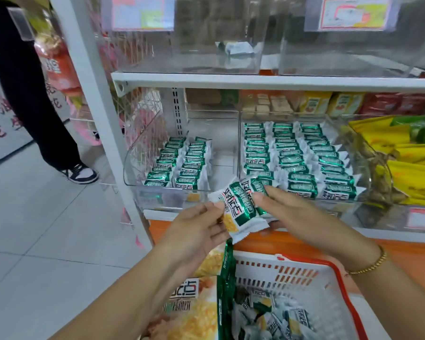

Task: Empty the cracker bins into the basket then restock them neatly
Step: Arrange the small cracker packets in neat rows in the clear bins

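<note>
Two clear cracker bins stand side by side on the lower shelf. The left bin point(133, 153) holds two neat rows of green-and-white cracker packets point(179, 163); its right part is bare. The right bin point(368, 153) is filled with three tidy rows point(302, 158). In front of the bins both hands hold a small fan of packets point(241, 204): my left hand point(196, 229) pinches the nearest packet's edge, and my right hand point(295, 212) grips the bunch from the right. Below, a white basket with a red rim point(329, 268) holds several loose packets point(275, 320).
A large open cracker bag point(194, 303) lies against the basket's left side. Yellow snack bags point(402, 153) fill the bin to the right. Clear bins point(206, 50) sit on the shelf above, one with a single packet. Another person's legs point(49, 119) stand in the aisle at left.
</note>
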Available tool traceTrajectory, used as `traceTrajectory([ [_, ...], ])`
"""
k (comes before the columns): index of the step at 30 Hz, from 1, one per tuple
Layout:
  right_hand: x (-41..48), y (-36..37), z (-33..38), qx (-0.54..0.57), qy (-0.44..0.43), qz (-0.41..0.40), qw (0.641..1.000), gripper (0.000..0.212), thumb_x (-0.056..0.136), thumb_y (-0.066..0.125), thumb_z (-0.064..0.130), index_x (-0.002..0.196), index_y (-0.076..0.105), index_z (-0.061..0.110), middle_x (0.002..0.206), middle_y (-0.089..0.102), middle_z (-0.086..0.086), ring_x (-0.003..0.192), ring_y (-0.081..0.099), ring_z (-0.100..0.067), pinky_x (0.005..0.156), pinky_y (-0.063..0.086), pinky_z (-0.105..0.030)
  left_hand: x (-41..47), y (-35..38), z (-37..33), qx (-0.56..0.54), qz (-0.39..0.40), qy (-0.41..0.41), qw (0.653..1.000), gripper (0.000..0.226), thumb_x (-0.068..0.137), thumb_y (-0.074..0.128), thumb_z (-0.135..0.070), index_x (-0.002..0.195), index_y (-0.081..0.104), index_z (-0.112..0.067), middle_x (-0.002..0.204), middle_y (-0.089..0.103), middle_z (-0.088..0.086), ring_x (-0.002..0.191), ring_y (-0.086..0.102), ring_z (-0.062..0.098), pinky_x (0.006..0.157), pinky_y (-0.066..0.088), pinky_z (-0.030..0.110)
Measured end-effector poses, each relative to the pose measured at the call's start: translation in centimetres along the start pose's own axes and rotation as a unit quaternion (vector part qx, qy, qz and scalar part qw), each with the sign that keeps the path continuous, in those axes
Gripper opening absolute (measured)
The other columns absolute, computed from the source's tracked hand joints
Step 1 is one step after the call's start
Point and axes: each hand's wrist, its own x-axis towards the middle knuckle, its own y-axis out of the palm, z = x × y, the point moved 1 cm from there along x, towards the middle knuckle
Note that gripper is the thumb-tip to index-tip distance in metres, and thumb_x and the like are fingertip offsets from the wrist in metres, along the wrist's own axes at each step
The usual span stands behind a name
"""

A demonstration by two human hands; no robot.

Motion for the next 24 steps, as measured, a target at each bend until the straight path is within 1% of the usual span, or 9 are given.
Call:
traceTrajectory([
  [1, 0.5, -0.1, 0.3, -0.062, 0.001, 0.002, 0.998, 0.075, 0.074, 0.042, 0.08, 0.125, 0.045, 0.026, 0.123, 0.051, -0.005, 0.121, 0.052, -0.009, 0.104, 0.043, -0.033, 0.2, -0.2, -0.2, -0.007, -0.005, 0.004, 1.0, 0.023, 0.092, 0.051, -0.013, 0.103, 0.058, 0.006, 0.097, 0.071, 0.021, 0.087, 0.069, 0.026, 0.074, 0.06, 0.031],
  [4, 2.2, 0.3, 2.0, -0.201, -0.027, 0.01, 0.979, 0.111, 0.062, 0.051, 0.086, 0.149, 0.019, 0.026, 0.153, 0.025, 0.011, 0.137, 0.032, -0.009, 0.109, 0.033, -0.029, 0.5, -0.7, -1.0, -0.002, -0.025, 0.019, 1.0, 0.018, 0.096, 0.049, -0.013, 0.082, 0.055, -0.003, 0.07, 0.069, 0.005, 0.078, 0.068, 0.019, 0.071, 0.059, 0.026],
  [8, 4.6, 0.2, 5.2, -0.185, -0.09, -0.047, 0.977, 0.072, 0.073, 0.072, 0.055, 0.132, 0.035, 0.033, 0.127, 0.049, 0.017, 0.1, 0.051, 0.003, 0.074, 0.041, -0.01, 1.3, -2.1, -2.6, 0.011, -0.052, 0.076, 0.996, 0.015, 0.092, 0.056, -0.018, 0.093, 0.056, -0.004, 0.091, 0.064, 0.016, 0.095, 0.066, 0.025, 0.085, 0.057, 0.03],
  [12, 6.7, 0.7, 8.1, -0.145, -0.147, -0.091, 0.974, 0.059, 0.074, 0.072, 0.053, 0.121, 0.042, 0.036, 0.103, 0.058, 0.021, 0.088, 0.054, 0.011, 0.067, 0.043, -0.006, 1.8, -3.5, -5.2, 0.009, -0.075, 0.163, 0.984, 0.033, 0.092, 0.059, -0.017, 0.117, 0.051, 0.003, 0.106, 0.068, 0.019, 0.105, 0.066, 0.028, 0.09, 0.055, 0.033],
  [14, 8.2, 0.7, 9.2, -0.128, -0.152, -0.089, 0.976, 0.051, 0.074, 0.071, 0.053, 0.115, 0.05, 0.031, 0.101, 0.062, 0.019, 0.088, 0.059, 0.005, 0.074, 0.05, -0.014, 1.8, -4.3, -6.5, 0.037, -0.088, 0.189, 0.977, 0.027, 0.091, 0.06, -0.014, 0.112, 0.054, 0.002, 0.102, 0.071, 0.015, 0.101, 0.068, 0.025, 0.091, 0.054, 0.033],
  [16, 9.9, 0.6, 9.7, -0.119, -0.136, -0.071, 0.981, 0.051, 0.075, 0.073, 0.051, 0.116, 0.055, 0.025, 0.105, 0.066, 0.013, 0.085, 0.067, -0.009, 0.077, 0.058, -0.033, 1.9, -5.6, -7.7, 0.168, -0.114, 0.195, 0.96, 0.019, 0.088, 0.066, -0.014, 0.103, 0.06, -0.005, 0.097, 0.074, 0.006, 0.093, 0.07, 0.019, 0.085, 0.054, 0.026],
  [18, 12.0, 0.3, 9.6, -0.16, -0.099, -0.048, 0.981, 0.053, 0.078, 0.074, 0.046, 0.118, 0.055, 0.017, 0.106, 0.062, 0.009, 0.072, 0.067, -0.012, 0.067, 0.059, -0.026, 2.2, -7.5, -8.0, 0.381, -0.16, 0.174, 0.894, 0.021, 0.086, 0.069, -0.014, 0.106, 0.063, -0.012, 0.104, 0.071, 0.001, 0.091, 0.067, 0.012, 0.079, 0.049, 0.016],
  [21, 15.7, 0.1, 8.7, -0.228, -0.036, 0.052, 0.972, 0.038, 0.083, 0.072, 0.04, 0.091, 0.052, 0.008, 0.079, 0.053, -0.002, 0.051, 0.053, -0.006, 0.042, 0.041, -0.01, 2.8, -9.7, -7.2, 0.632, -0.215, 0.152, 0.729, 0.027, 0.089, 0.063, -0.016, 0.117, 0.065, -0.017, 0.119, 0.065, 0.0, 0.093, 0.058, 0.013, 0.075, 0.035, 0.012],
  [24, 18.4, 0.2, 7.3, -0.129, 0.056, 0.196, 0.97, 0.038, 0.087, 0.067, 0.033, 0.105, 0.064, -0.001, 0.1, 0.067, -0.016, 0.082, 0.067, -0.014, 0.068, 0.055, -0.021, 3.2, -9.6, -6.1, 0.664, -0.2, 0.152, 0.705, 0.018, 0.09, 0.059, -0.019, 0.105, 0.067, -0.025, 0.122, 0.062, -0.003, 0.099, 0.058, 0.014, 0.086, 0.04, 0.019],
])
